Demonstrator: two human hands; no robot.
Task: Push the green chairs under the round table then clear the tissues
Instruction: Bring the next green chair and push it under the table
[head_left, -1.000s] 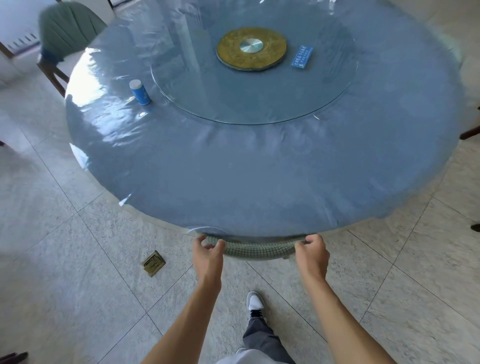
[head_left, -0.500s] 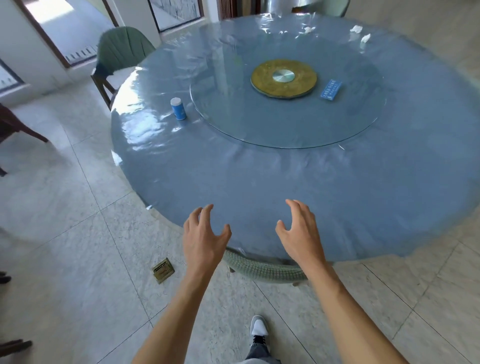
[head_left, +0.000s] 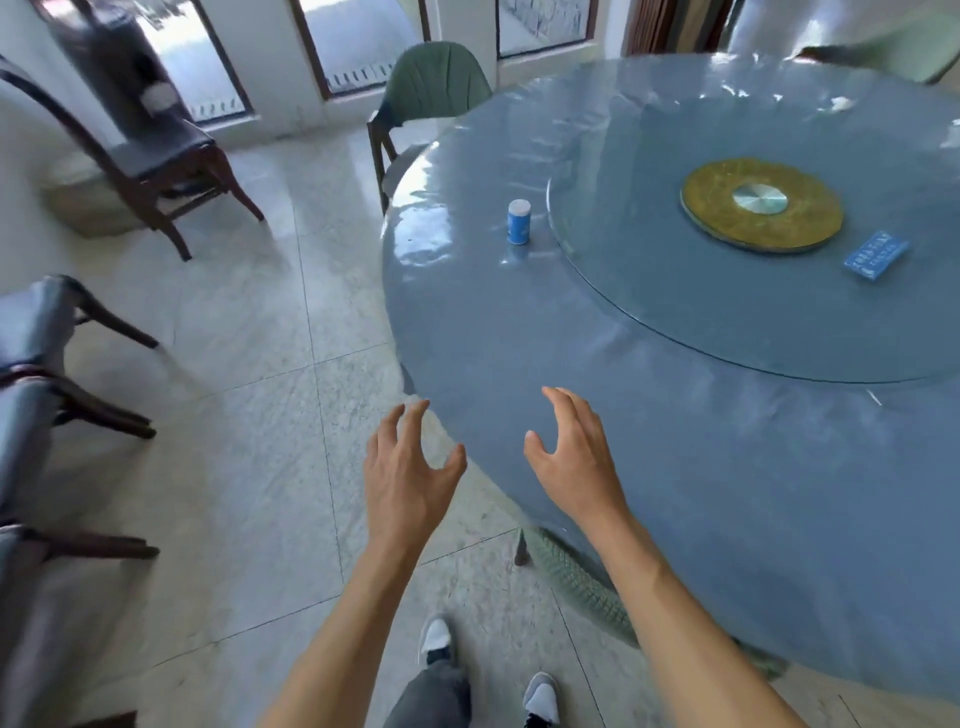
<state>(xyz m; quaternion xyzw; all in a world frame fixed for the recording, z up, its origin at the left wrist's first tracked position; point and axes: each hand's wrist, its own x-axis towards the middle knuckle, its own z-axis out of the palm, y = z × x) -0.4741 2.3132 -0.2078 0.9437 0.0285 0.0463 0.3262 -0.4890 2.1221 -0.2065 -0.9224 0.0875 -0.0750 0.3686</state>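
Note:
The round table (head_left: 701, 509) with a blue-grey plastic cover fills the right of the head view. A green chair (head_left: 576, 582) is tucked under its near edge, only the curved back showing. A second green chair (head_left: 436, 78) stands at the table's far left edge, its seat partly under. A third green chair back (head_left: 883, 47) shows blurred at the top right. A small white tissue (head_left: 839, 105) lies near the far edge. My left hand (head_left: 405, 473) hovers over the floor and my right hand (head_left: 576, 462) over the table edge, both empty with fingers spread.
A glass turntable (head_left: 649, 291) with a gold disc (head_left: 761, 205) sits mid-table, with a blue packet (head_left: 875, 262) on it. A blue-and-white canister (head_left: 518, 222) stands left of it. Dark wooden chairs (head_left: 150, 156) stand at the left, with more chairs (head_left: 31, 364) along the left edge.
My hands let go of the near green chair's back and lifted, fingers spreading. The view swung left, bringing the far-left green chair and the dark chairs into sight.

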